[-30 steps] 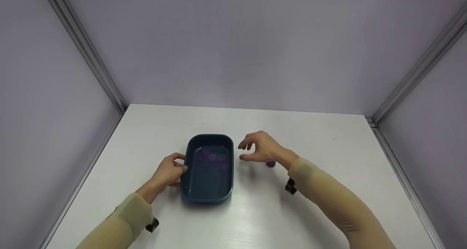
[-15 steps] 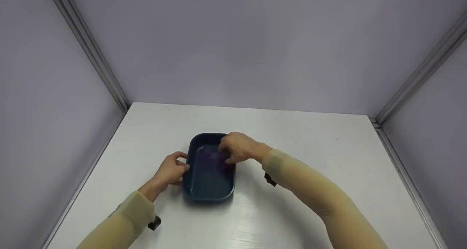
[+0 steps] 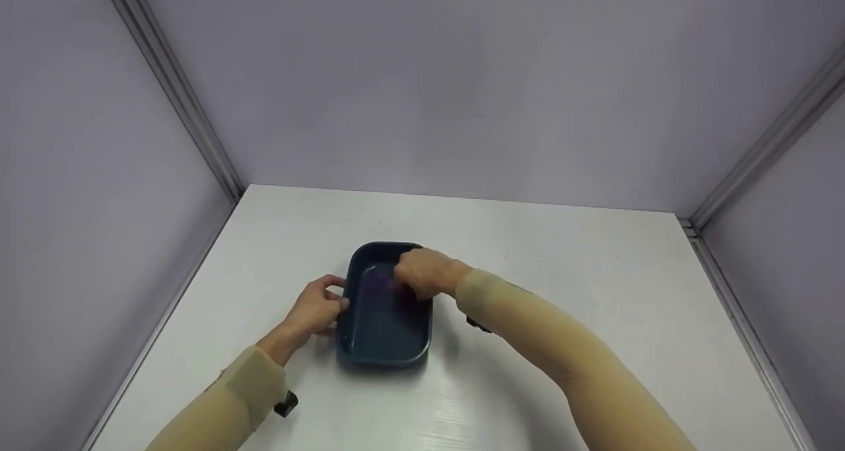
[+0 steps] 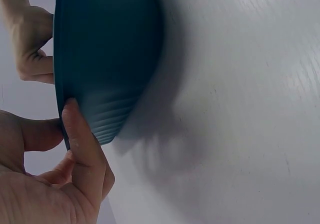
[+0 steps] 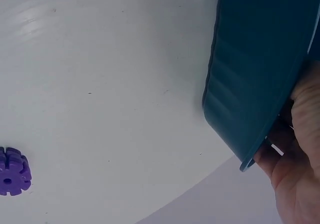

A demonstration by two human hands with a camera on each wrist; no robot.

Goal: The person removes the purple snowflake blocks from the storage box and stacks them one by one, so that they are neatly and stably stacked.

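Hands work a dark teal rectangular plastic tray (image 3: 386, 335): left hand (image 3: 318, 309) pinches its rim steady; right hand (image 3: 422, 273), fingers curled inside over purple pieces (image 3: 379, 280), grip unclear, should release low.

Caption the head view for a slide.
Left hand grips the blue tray rim; right hand reaches inside.

A white, faintly wood-grained worktop (image 3: 561, 253) is sitting inside a booth of plain pale lilac wall panels (image 3: 462, 74). Silver metal corner strips (image 3: 178, 94) are running down to the worktop's far corners on both sides, and soft, even light is glinting off its near surface.
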